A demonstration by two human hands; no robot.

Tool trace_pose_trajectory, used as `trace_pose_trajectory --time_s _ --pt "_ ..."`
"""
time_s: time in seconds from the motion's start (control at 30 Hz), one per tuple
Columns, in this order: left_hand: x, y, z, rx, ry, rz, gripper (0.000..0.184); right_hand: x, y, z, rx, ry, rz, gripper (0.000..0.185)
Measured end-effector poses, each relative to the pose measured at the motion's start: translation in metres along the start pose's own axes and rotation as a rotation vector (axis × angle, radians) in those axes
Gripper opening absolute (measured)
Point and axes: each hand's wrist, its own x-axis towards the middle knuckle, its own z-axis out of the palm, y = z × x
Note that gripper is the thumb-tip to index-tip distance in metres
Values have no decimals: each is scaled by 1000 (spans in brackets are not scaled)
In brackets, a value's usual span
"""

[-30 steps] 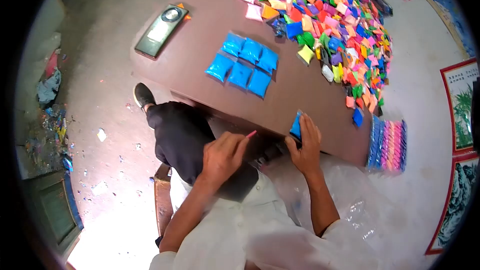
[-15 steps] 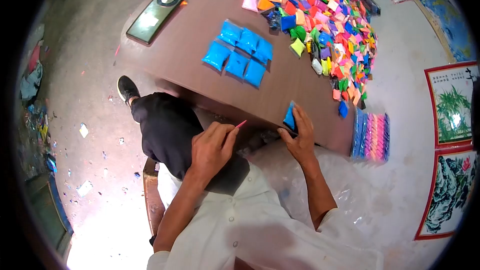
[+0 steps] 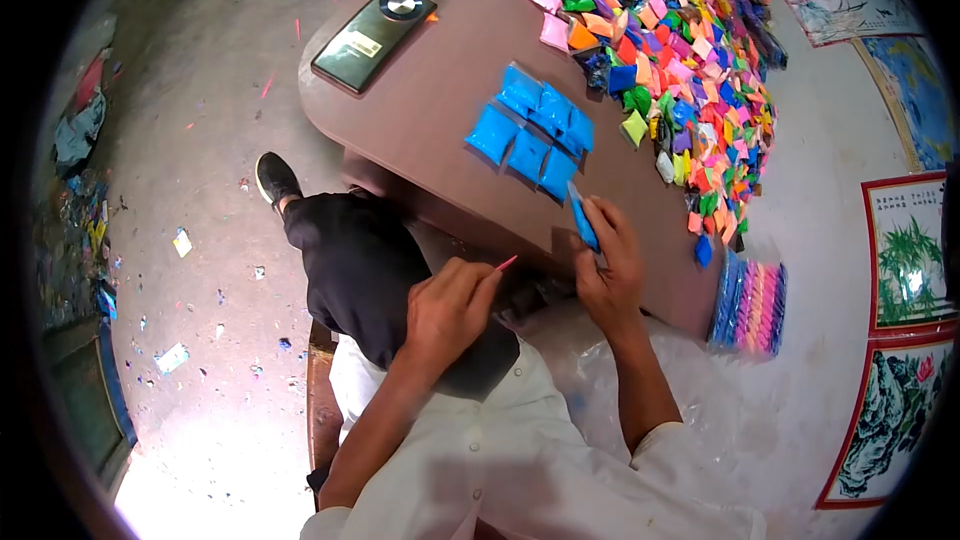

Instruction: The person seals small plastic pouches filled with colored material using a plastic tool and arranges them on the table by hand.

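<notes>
My left hand (image 3: 450, 312) is closed around a thin pink stick (image 3: 508, 263), whose tip pokes out past the thumb, above my lap near the table's front edge. Between the thumb and fingers of my right hand (image 3: 612, 265) is a small blue packet (image 3: 583, 220), tilted on edge over the table. Just beyond it, several flat clear packets with blue filling (image 3: 527, 153) lie close together in two rows on the brown tabletop (image 3: 430, 125). The packet's lower part is hidden by my fingers.
A large heap of small multicoloured packets (image 3: 690, 90) covers the table's far right side. A phone (image 3: 365, 40) lies at the left corner. Bundled blue, pink and orange twisted pieces (image 3: 750, 305) stand at the right edge. Clear plastic sheeting (image 3: 640, 380) hangs beside my lap.
My right hand has raised the blue packet closer to the laid-out packets. My left hand keeps the pink stick. The whole view has shifted a little.
</notes>
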Motion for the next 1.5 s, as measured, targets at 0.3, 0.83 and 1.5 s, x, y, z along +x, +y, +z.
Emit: trace_pose_trajectory --time_s 0.3,0.83,1.5 --pt "10 -7 -14 25 56 0 6 85 -19 58 -79 35 -172 41" --pt "21 -15 -25 51 88 -20 9 106 -17 80 -116 -5 -207 40" --pt "23 2 -3 134 59 33 6 55 42 32 274 186 297 17"
